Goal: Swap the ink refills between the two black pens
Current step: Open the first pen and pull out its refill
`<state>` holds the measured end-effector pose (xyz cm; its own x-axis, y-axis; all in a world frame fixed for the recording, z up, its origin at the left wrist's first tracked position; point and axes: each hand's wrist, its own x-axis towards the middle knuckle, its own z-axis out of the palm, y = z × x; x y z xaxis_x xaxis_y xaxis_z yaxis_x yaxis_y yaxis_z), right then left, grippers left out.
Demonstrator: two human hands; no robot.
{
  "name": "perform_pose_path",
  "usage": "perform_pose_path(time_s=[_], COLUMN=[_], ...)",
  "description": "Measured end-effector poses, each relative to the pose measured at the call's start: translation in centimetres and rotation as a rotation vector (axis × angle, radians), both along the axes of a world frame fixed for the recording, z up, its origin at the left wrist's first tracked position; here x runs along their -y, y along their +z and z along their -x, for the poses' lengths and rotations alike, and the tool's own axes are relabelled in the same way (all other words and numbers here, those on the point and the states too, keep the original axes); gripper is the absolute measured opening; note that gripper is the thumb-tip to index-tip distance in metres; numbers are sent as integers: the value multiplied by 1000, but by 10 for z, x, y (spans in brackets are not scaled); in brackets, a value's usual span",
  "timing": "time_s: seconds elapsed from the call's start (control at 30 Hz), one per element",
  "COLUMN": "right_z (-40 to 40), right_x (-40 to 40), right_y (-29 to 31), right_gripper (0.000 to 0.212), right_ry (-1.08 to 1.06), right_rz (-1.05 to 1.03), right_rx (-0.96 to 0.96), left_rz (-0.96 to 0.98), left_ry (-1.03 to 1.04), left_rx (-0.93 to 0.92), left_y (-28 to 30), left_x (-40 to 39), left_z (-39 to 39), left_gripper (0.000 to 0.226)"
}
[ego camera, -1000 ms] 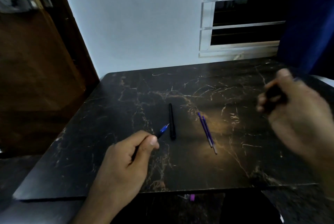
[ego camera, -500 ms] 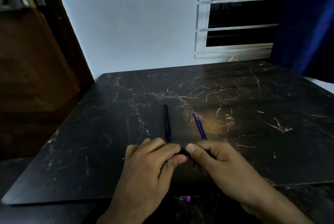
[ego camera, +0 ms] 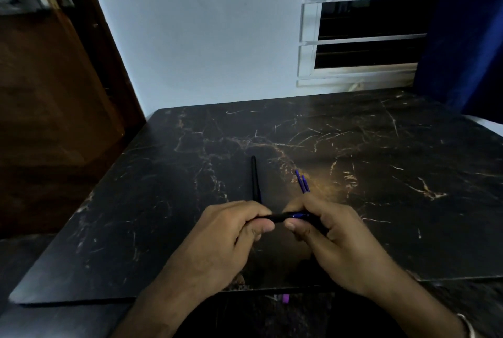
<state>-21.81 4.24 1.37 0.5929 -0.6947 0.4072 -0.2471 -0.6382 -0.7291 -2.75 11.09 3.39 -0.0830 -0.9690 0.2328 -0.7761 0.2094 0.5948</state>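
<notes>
Both hands meet over the near middle of the black marble table [ego camera: 381,160]. My left hand [ego camera: 231,231] and my right hand [ego camera: 324,231] together pinch a black pen [ego camera: 283,217] held level between them; a blue part of it shows by the right fingers. A second black pen barrel [ego camera: 254,178] lies on the table just beyond my left hand, pointing away from me. Two blue ink refills [ego camera: 302,181] lie side by side to its right, their near ends hidden behind my right hand.
A wooden door [ego camera: 54,106] stands at the left and a white-framed window [ego camera: 367,24] with a blue curtain [ego camera: 468,38] at the back right. A small purple item [ego camera: 285,298] sits below the table's near edge.
My right hand came in from the far right to meet the left hand at the table's near middle. Both now grip the pen, and a blue part has come into sight.
</notes>
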Motion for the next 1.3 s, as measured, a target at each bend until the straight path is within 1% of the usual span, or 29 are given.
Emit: perform_pose_path(time_s=[0.03, 0.07, 0.13, 0.17, 0.2, 0.23, 0.3, 0.37, 0.43, 0.47, 0.5, 0.53, 0.57, 0.6, 0.63, 0.67, 0.73, 0.8, 0.87, 0.9, 0.97, 1.0, 1.07, 1.1, 1.13, 1.2, 1.3], right_z=[1, 1, 2, 1, 0, -1, 1, 6, 4, 2, -1, -4, -6, -5, -2, 2, 7, 4, -2, -4, -1, 2, 7, 7, 6, 3, 8], right_x=[-1, -2, -3, -4, -4, -5, -3, -2, -4, -4, -4, -5, -5, -4, -3, -1, -1, -3, -3, -3, 1, 2, 4, 4, 4, 4, 10], right_y=[2, 4, 7, 9, 9, 10, 9, 9, 11, 11, 11, 11, 10, 9, 8, 6, 5, 5, 4, 4, 3, 4, 5, 5, 5, 8, 13], right_gripper=[7, 12, 36, 45, 45, 36, 3, 25, 37, 48, 56, 57, 52, 41, 26, 20, 42, 50, 54, 49, 24, 21, 38, 43, 43, 32, 29], right_ry=[24, 41, 23, -9, -36, -40, 5, 57, -8, -27, -70, -99, -122, -115, -95, -54, 6, -44, -106, -107, -58, -14, 60, 46, 27, 11, -70], right_rz=[-89, -196, -376, -404, -390, -377, -406, -547, -717, -748, -718, -633, -538, -472, -457, -480, -649, -751, -687, -640, -585, -573, -639, -676, -686, -598, -349], right_rx=[3, 12, 14, 6, -4, 19, 74, 102, 127, 122, 99, 79, 88, 134, 161, 158, 93, 73, 94, 133, 205, 206, 153, 130, 119, 94, 22], left_rz=[35, 60, 83, 89, 96, 103, 112, 120, 131, 139, 148, 156, 164, 171, 178, 185, 189, 173, 175, 179, 178, 179, 185, 187, 186, 183, 192], left_ry=[15, 29, 44, 37, 27, 22, 25, 34, 31, 26, 23, 24, 26, 26, 30, 37, 48, 41, 33, 32, 40, 47, 56, 58, 63, 72, 84], left_rx=[47, 98, 152, 151, 144, 138, 111, 121, 131, 123, 117, 117, 126, 135, 143, 147, 159, 173, 165, 160, 152, 149, 159, 170, 176, 173, 151], left_y=[0, 0, 1, 1, 1, 2, 1, 0, -3, -3, -4, -4, -3, -3, -2, -3, -5, -8, -9, -9, -8, -7, -6, -6, -6, -5, -3], left_x=[1, 1, 2, 2, 2, 2, 2, 3, 4, 4, 4, 4, 3, 3, 3, 3, 4, 5, 4, 5, 5, 6, 6, 6, 6, 6, 6], left_z=[-1, -2, -2, -2, -1, 0, 0, -3, -4, -3, -1, 1, 3, 3, 2, 1, -3, -3, 1, 2, 1, -1, -6, -6, -6, -6, -13], left_gripper=[19, 18, 20, 21, 24, 27, 26, 20, 18, 19, 24, 30, 34, 34, 34, 33, 33, 35, 36, 35, 34, 33, 32, 30, 28, 24, 21])
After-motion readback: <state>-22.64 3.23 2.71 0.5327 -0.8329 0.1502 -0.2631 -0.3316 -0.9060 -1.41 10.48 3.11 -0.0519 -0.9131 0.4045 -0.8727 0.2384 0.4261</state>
